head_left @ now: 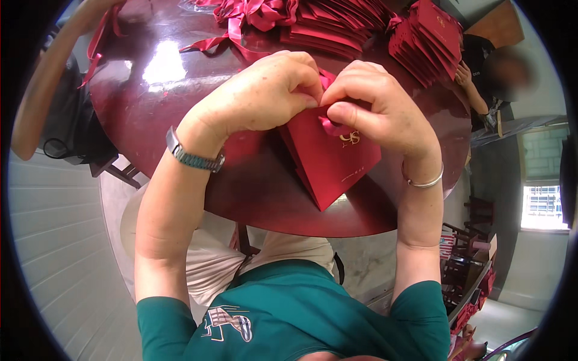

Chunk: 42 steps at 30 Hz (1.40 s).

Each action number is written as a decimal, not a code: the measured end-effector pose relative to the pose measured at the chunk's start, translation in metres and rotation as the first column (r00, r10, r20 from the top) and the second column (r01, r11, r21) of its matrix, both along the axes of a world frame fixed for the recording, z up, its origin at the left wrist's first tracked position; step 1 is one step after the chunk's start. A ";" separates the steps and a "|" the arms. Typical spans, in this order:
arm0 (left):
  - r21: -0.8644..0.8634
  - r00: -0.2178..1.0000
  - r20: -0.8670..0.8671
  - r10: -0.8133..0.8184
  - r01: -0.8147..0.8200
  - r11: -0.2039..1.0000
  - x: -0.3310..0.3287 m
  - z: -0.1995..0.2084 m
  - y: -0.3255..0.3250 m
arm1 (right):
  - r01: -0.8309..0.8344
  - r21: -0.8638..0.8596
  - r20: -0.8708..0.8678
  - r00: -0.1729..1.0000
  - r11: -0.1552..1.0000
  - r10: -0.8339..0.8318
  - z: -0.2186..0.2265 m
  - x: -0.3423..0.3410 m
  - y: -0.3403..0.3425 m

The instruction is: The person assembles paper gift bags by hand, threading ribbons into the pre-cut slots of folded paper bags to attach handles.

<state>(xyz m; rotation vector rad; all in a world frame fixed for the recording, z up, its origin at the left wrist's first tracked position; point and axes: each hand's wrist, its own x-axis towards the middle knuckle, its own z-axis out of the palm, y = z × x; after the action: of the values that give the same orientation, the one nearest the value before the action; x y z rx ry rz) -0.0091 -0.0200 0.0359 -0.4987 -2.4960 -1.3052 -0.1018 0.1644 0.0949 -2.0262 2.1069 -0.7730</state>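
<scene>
A red paper gift bag (330,163) with a gold emblem lies tilted near the front edge of the round table, one corner toward me. At its top edge both my hands meet. My left hand (265,87), with a watch on the wrist, pinches red ribbon at the bag's top. Close beside it, my right hand (385,108) has thumb and forefinger closed on the same red ribbon (335,127), part of which loops down over the bag's front. The fingertips partly hide the ribbon, so I cannot tell whether it is knotted.
On the dark red glossy table (241,192), a heap of red ribbons (256,15) lies at the far side, beside stacked red bags (337,27). More red bags (426,42) stand at far right, near another person's hand (462,74). Another person's arm (51,72) reaches in at left.
</scene>
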 end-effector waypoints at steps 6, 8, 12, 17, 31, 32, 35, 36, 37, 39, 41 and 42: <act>0.052 0.998 0.064 0.011 -0.014 0.999 -0.002 -0.004 -0.005 | -0.063 -0.002 0.001 0.998 0.998 0.063 -0.003 0.003 -0.004; 0.005 0.997 0.052 0.059 -0.059 0.998 -0.003 -0.004 -0.009 | -0.087 -0.005 0.080 0.993 0.996 0.087 -0.001 0.001 0.000; 0.083 0.987 0.131 0.091 -0.103 0.991 -0.006 -0.006 -0.016 | 0.031 0.000 -0.031 0.999 1.000 -0.031 -0.001 -0.003 0.006; -0.081 0.887 0.018 0.461 -0.458 0.885 -0.005 -0.016 -0.037 | 0.074 0.033 0.080 0.994 0.997 -0.076 -0.008 -0.010 0.015; 0.118 0.851 -0.185 0.491 -0.477 0.871 -0.002 -0.003 0.025 | 0.258 -0.045 0.388 0.895 0.965 -0.221 -0.019 -0.023 0.036; 0.191 0.915 -0.054 0.401 -0.384 0.903 0.002 0.000 0.034 | 0.305 -0.178 0.440 0.875 0.936 -0.202 -0.016 -0.027 0.041; 0.228 0.851 -0.127 0.509 -0.474 0.850 -0.003 -0.003 0.038 | 0.388 -0.014 0.582 0.753 0.921 -0.308 -0.009 -0.040 0.063; 0.221 0.790 -0.202 0.579 -0.539 0.813 -0.005 -0.003 0.038 | 0.382 0.051 0.537 0.768 0.923 -0.348 -0.010 -0.044 0.067; 0.242 0.844 -0.138 0.518 -0.478 0.844 -0.005 0.001 0.043 | 0.352 0.112 0.494 0.792 0.929 -0.360 -0.010 -0.042 0.067; 0.046 0.894 -0.219 0.390 -0.390 0.920 -0.001 -0.002 0.048 | 0.215 0.082 0.268 0.936 0.973 -0.229 -0.015 -0.040 0.056; -0.179 0.928 -0.204 0.312 -0.349 0.920 0.001 -0.003 0.057 | 0.233 0.035 0.144 0.961 0.972 -0.236 -0.025 -0.032 0.040; -0.177 0.934 -0.203 0.296 -0.332 0.927 -0.003 -0.005 0.059 | 0.215 -0.024 0.054 0.975 0.976 -0.213 -0.032 -0.033 0.038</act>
<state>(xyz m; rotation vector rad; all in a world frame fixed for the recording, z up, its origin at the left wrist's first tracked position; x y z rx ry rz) -0.0117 0.0387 0.0311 -0.2267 -2.4503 -0.8474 -0.1349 0.2020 0.0631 -1.7910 2.3240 -0.8808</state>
